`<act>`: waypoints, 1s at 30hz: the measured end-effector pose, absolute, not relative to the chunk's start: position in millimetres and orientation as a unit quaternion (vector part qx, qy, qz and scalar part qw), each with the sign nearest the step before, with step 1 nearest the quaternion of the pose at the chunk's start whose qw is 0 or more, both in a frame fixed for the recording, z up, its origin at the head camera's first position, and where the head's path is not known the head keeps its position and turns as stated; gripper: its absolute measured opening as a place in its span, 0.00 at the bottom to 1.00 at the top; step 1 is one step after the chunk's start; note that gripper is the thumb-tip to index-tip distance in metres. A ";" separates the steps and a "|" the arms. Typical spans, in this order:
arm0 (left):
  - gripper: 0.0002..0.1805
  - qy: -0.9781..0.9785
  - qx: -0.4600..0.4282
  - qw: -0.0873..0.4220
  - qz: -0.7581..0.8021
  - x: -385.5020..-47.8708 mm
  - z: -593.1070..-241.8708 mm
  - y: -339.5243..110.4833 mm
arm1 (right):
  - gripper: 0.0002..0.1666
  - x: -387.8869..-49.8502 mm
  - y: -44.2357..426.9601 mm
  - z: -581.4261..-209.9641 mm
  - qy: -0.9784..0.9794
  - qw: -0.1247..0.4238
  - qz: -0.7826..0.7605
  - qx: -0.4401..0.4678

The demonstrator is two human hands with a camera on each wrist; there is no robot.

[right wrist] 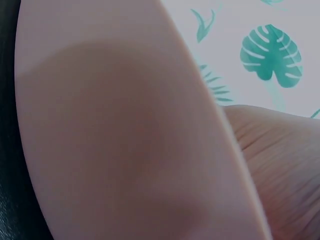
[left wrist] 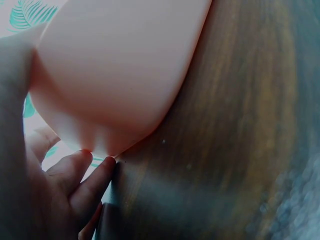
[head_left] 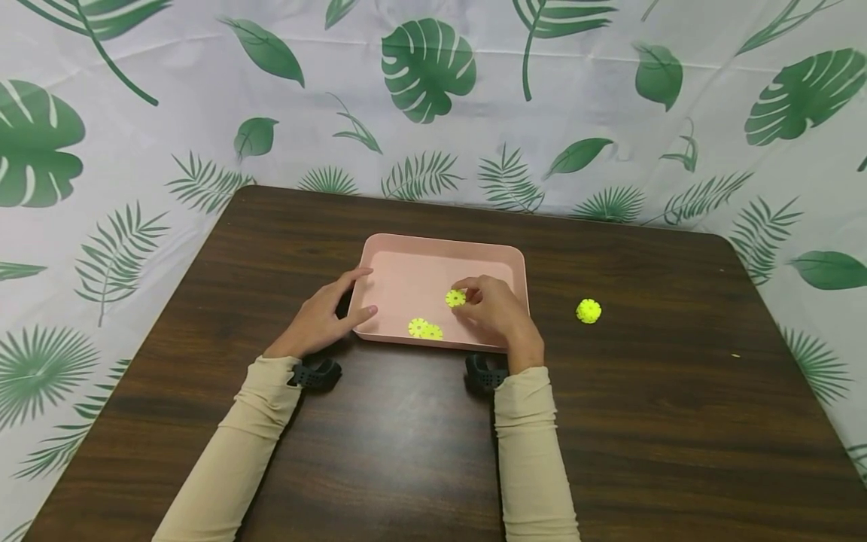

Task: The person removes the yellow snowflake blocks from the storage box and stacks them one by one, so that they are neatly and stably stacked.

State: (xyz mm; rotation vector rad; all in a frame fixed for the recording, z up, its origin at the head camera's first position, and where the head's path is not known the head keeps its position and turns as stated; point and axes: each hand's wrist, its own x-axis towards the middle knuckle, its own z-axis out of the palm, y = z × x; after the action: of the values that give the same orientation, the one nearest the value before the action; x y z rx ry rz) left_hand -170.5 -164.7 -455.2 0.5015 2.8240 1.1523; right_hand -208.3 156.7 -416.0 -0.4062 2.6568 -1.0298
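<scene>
Left of centre in the head view, the left hand (head_left: 317, 318) holds the left end of the pink tray (head_left: 406, 282), its thumb and fingers spread wide around the edge; the left wrist view shows fingertips against the outer wall. The tray sits mid-frame on the dark table (head_left: 650, 436). Along its lower edge lie two yellow discs (head_left: 418, 327), which seem to overlap. Just right of them and higher, a third disc (head_left: 456, 299) is pinched narrowly between thumb and fingers of the right hand (head_left: 500, 310), over the tray. Further right, well apart from the tray, rests a yellow pile (head_left: 588, 311) whose count I cannot tell. The work looks partway: two discs in, one in hand, the pile apparently left.
</scene>
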 end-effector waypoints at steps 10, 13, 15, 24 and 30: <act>0.41 0.914 0.158 0.024 0.373 -169.0 -455.5 -163.5 | 0.21 -206.0 156.1 -417.9 0.913 0.123 -0.363 -0.143; 0.41 0.914 0.158 0.023 0.374 -168.7 -455.8 -163.5 | 0.22 -205.8 156.0 -418.4 0.911 0.122 -0.367 -0.143; 0.41 0.913 0.158 0.022 0.374 -168.6 -455.9 -163.7 | 0.22 -206.0 156.1 -419.1 0.910 0.120 -0.369 -0.144; 0.41 0.911 0.165 0.025 0.376 -168.8 -454.2 -164.0 | 0.20 -207.8 163.0 -414.7 0.910 0.082 -0.372 -0.161; 0.41 0.911 0.163 0.026 0.378 -168.1 -453.8 -163.1 | 0.19 -203.9 185.8 -404.4 0.903 0.023 -0.408 -0.136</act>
State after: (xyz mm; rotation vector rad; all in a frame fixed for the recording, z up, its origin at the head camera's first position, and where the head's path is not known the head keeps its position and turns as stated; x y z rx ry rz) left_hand -168.1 -163.1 -453.8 0.5037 2.8155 1.1679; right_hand -203.9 185.8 -404.4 -0.4217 2.7951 -1.2618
